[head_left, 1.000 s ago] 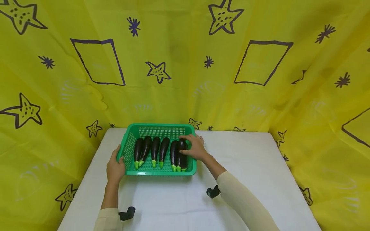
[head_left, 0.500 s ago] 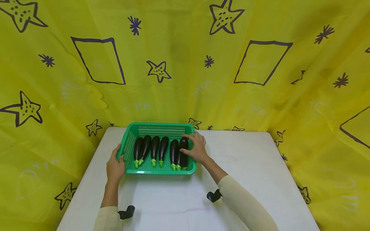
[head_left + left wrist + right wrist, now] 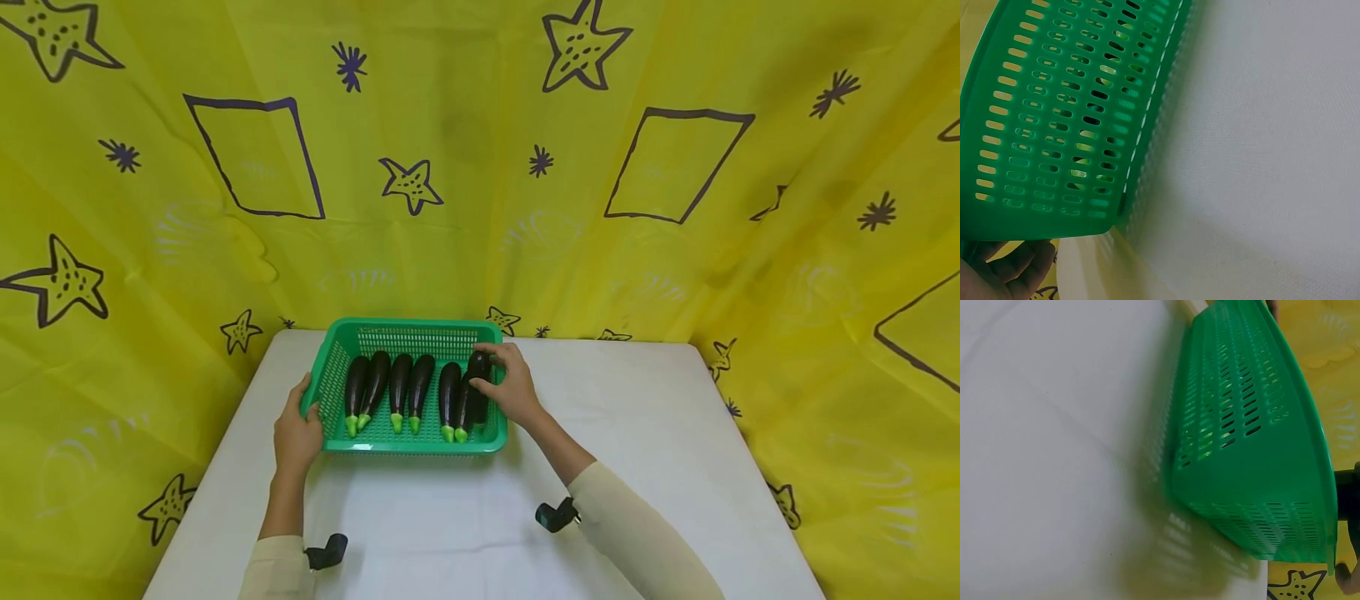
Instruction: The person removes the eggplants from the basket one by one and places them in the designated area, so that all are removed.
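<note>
A green plastic basket (image 3: 408, 447) with slotted walls stands on the white table. Inside, several dark purple eggplants (image 3: 401, 387) with green stem ends lie side by side, stems toward the person. My left hand (image 3: 297, 433) grips the basket's left side; in the left wrist view its curled fingers (image 3: 1029, 269) show below the rim. At the basket's right end, my right hand (image 3: 513, 387) holds the top of an eggplant (image 3: 478, 363) between thumb and fingers, partly covering it. In the right wrist view that dark eggplant (image 3: 1345, 495) shows beyond the rim.
The white table (image 3: 622, 433) reaches out to both sides and in front of the basket. A yellow curtain (image 3: 480, 250) with drawn stars hangs behind and at the sides. Black wrist cameras (image 3: 327, 552) stick out from both sleeves.
My right hand has shifted slightly right with the eggplant it holds, whose green stem end no longer shows. The left hand keeps its grip on the basket.
</note>
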The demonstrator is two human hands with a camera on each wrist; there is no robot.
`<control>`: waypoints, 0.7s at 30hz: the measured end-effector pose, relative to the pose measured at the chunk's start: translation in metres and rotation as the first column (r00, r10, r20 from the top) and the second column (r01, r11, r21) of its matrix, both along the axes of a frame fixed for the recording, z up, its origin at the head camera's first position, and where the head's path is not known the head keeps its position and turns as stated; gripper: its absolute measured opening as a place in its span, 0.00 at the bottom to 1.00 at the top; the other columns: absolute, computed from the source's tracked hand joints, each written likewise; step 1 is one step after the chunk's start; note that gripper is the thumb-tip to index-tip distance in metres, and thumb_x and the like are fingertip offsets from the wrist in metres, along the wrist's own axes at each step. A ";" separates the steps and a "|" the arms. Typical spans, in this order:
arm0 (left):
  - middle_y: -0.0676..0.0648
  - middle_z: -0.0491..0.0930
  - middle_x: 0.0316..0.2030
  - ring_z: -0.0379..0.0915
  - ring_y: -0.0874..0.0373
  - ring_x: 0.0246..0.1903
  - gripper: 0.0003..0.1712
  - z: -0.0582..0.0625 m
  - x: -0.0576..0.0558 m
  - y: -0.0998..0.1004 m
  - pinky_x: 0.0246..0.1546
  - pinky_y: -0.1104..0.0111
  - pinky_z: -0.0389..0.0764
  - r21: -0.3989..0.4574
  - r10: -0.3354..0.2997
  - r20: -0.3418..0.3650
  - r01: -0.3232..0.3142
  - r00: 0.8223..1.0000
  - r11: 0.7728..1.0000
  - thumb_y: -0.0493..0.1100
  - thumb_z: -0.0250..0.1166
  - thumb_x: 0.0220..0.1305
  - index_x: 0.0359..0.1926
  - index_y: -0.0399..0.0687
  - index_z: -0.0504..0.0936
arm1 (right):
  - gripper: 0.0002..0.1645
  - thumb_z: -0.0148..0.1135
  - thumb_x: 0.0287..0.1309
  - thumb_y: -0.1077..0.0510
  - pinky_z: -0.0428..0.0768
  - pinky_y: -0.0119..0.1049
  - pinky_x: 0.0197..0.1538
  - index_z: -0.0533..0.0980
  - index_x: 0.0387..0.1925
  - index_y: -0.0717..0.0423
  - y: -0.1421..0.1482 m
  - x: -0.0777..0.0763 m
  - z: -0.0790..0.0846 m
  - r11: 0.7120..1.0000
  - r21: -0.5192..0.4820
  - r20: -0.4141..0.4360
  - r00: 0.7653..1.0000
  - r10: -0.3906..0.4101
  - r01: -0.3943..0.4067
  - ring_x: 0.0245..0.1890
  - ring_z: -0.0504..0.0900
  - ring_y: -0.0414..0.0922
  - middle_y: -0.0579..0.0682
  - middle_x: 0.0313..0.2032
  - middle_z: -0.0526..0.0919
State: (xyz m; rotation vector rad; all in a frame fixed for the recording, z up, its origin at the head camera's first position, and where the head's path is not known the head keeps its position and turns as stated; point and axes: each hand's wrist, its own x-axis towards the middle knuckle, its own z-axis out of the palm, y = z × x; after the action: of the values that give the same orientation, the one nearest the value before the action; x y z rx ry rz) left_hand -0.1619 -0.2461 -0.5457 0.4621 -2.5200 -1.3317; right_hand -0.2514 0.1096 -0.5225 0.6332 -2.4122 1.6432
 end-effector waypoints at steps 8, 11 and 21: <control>0.26 0.63 0.74 0.61 0.25 0.70 0.33 -0.001 0.000 0.001 0.65 0.32 0.65 0.006 -0.003 0.000 0.003 1.000 1.000 0.32 0.50 0.80 0.81 0.43 0.60 | 0.34 0.72 0.63 0.70 0.84 0.58 0.54 0.75 0.70 0.60 0.006 0.002 0.016 0.991 -0.136 0.058 0.998 0.021 -0.013 0.58 0.78 0.66 0.64 0.61 0.70; 0.26 0.63 0.74 0.60 0.25 0.71 0.33 -0.001 0.000 0.001 0.66 0.33 0.64 0.006 -0.006 0.001 0.006 1.000 1.000 0.32 0.50 0.80 0.81 0.43 0.60 | 0.36 0.70 0.65 0.70 0.85 0.52 0.53 0.71 0.73 0.62 0.010 0.003 0.023 0.980 -0.196 0.080 0.996 0.036 -0.019 0.59 0.78 0.65 0.65 0.63 0.70; 0.26 0.60 0.75 0.59 0.26 0.71 0.33 0.001 0.000 0.000 0.66 0.33 0.63 0.031 -0.011 0.027 0.010 1.000 0.999 0.33 0.48 0.81 0.83 0.44 0.57 | 0.31 0.66 0.67 0.73 0.85 0.32 0.51 0.70 0.69 0.70 0.031 -0.007 0.046 0.903 -0.422 0.150 0.989 -0.009 0.073 0.56 0.80 0.52 0.63 0.62 0.72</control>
State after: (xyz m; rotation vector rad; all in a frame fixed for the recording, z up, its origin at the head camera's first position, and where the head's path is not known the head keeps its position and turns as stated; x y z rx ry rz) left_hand -0.1617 -0.2457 -0.5443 0.4771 -2.5303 -1.3795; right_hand -0.2587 0.1410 -0.4761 0.3957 -2.0209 2.1705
